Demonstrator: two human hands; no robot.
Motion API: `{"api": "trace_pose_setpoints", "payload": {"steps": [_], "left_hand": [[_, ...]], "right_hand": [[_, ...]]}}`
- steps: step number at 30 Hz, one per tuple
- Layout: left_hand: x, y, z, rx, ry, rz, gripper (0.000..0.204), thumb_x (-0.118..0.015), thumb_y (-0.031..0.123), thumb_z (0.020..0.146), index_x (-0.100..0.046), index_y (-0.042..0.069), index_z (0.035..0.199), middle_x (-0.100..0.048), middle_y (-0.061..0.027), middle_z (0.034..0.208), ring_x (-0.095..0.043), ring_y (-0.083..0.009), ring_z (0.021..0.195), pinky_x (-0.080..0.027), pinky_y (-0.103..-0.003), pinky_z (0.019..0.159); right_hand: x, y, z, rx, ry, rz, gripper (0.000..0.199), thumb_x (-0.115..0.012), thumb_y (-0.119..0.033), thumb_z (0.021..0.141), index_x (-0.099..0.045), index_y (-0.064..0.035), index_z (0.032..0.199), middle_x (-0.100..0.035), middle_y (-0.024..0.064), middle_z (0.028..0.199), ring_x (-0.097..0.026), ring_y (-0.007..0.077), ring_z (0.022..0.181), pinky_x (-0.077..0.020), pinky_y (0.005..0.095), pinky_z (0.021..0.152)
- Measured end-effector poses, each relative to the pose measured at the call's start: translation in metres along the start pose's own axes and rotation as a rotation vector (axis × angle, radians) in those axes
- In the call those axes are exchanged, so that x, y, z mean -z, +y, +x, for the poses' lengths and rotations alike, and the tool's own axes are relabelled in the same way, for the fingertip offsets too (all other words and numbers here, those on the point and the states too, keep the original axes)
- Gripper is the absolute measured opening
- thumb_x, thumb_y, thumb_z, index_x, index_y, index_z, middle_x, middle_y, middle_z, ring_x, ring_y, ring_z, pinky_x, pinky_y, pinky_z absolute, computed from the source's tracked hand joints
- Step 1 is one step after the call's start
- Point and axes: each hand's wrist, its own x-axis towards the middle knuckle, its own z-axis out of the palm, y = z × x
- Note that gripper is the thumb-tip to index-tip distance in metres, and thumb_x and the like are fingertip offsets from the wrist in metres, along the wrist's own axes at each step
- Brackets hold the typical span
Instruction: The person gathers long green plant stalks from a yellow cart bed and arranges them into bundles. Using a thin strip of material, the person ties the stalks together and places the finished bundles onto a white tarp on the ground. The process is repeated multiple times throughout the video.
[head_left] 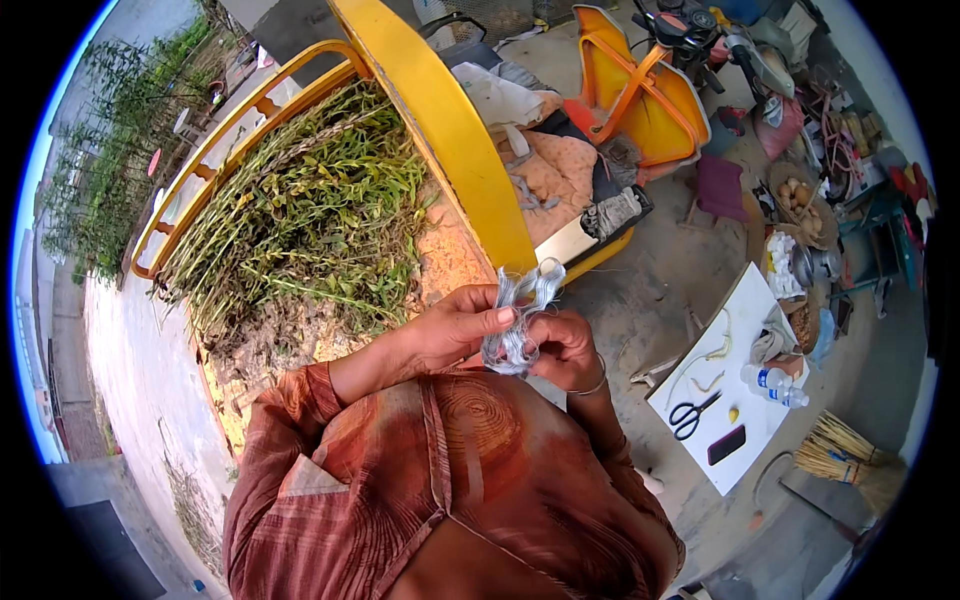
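In front of my chest a loosely looped bundle of grey-white string point(516, 345) is held between my two hands. My left hand point(455, 325) grips its left side, with the thumb lying across the fingers. On the other side my right hand point(567, 350) is closed round the lower right part, its fingers bent and partly hidden by the strands. Loops of the bundle stick up above both hands, and some loose ends fray out at the top. A thin bracelet circles the right wrist.
A yellow cart point(480, 180) carries heaped cut green plants point(310, 200). To the right, a white table point(665, 395) bears black scissors point(693, 415), a phone point(727, 446), a plastic bottle point(775, 386) and a small yellow object point(734, 413). A straw broom point(835, 448) lies beyond.
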Motion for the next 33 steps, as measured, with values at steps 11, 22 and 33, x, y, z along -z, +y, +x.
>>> {"api": "trace_pose_setpoints", "payload": {"steps": [11, 22, 33], "left_hand": [[0.095, 0.007, -0.175, -0.723, 0.264, -0.537, 0.041, -0.031, 0.041, 0.101, -0.037, 0.013, 0.072, -0.032, 0.0035, 0.059, -0.032, -0.0105, 0.052, -0.046, -0.032, 0.062], [0.213, -0.076, -0.480, -1.157, 0.813, -0.547, 0.043, -0.031, 0.042, 0.101, -0.035, 0.014, 0.069, -0.026, 0.0044, 0.054, -0.019, -0.0080, 0.047, -0.023, -0.024, 0.045], [0.395, -0.158, -0.772, -1.343, 0.984, -0.845, 0.047, -0.028, 0.045, 0.100, -0.036, 0.014, 0.066, -0.028, 0.0037, 0.053, -0.019, -0.0084, 0.043, -0.021, -0.024, 0.041]], "right_hand": [[-0.104, 0.086, 0.026, -0.175, -0.216, 0.951, 0.005, -0.052, -0.008, 0.085, -0.052, -0.0095, 0.089, -0.048, 0.0040, 0.077, -0.037, 0.0070, 0.048, -0.0303, 0.0229, 0.048], [-0.300, 0.299, 0.064, -0.522, 0.396, 0.213, 0.034, -0.045, -0.033, 0.098, -0.048, -0.0034, 0.084, -0.050, 0.0060, 0.066, -0.037, 0.0070, 0.045, -0.0292, 0.0247, 0.040], [-0.470, 0.415, 0.080, -0.697, 0.007, -0.113, 0.039, -0.050, -0.035, 0.096, -0.045, -0.0092, 0.068, -0.051, 0.0051, 0.056, -0.038, 0.0062, 0.041, -0.0285, 0.0228, 0.037]]}}
